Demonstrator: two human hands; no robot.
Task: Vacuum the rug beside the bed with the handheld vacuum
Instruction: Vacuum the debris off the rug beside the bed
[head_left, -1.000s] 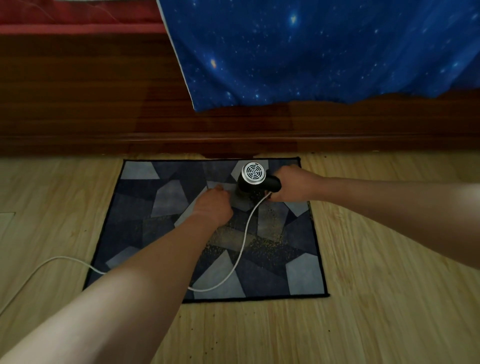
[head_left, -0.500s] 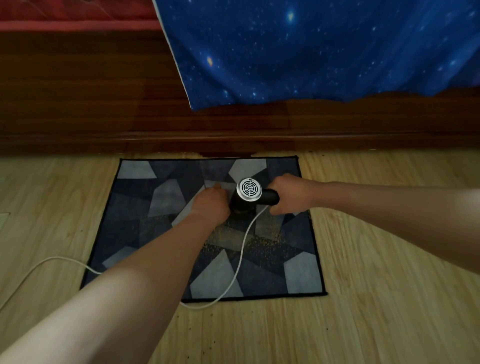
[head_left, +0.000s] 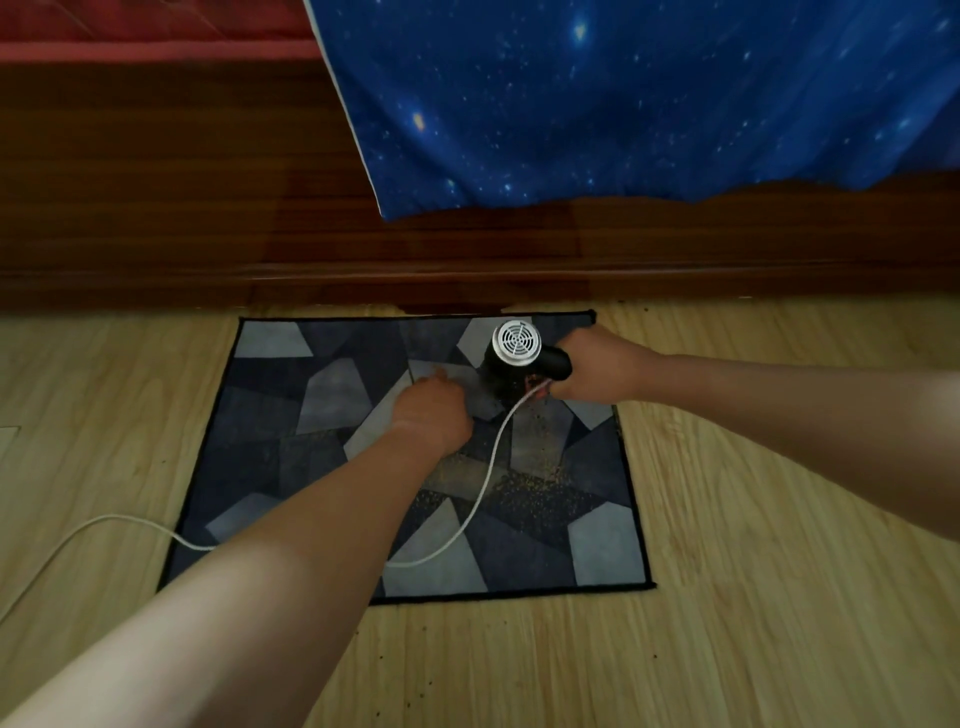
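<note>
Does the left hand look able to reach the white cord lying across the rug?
Probably yes. The left hand rests on the rug just beside the white cord, with nothing between them; the right hand holds the handheld vacuum nearer the bed.

Passage beyond the grey patchwork rug (head_left: 332, 395) was blocked by a dark wooden bed frame (head_left: 208, 234). A white cord (head_left: 484, 488) was draped across the rug. Pale plank floor (head_left: 779, 571) was left open rightward.

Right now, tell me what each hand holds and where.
Right hand grips the handheld vacuum by its handle. Left hand rests on the rug; whether it pinches it cannot be told.
</note>
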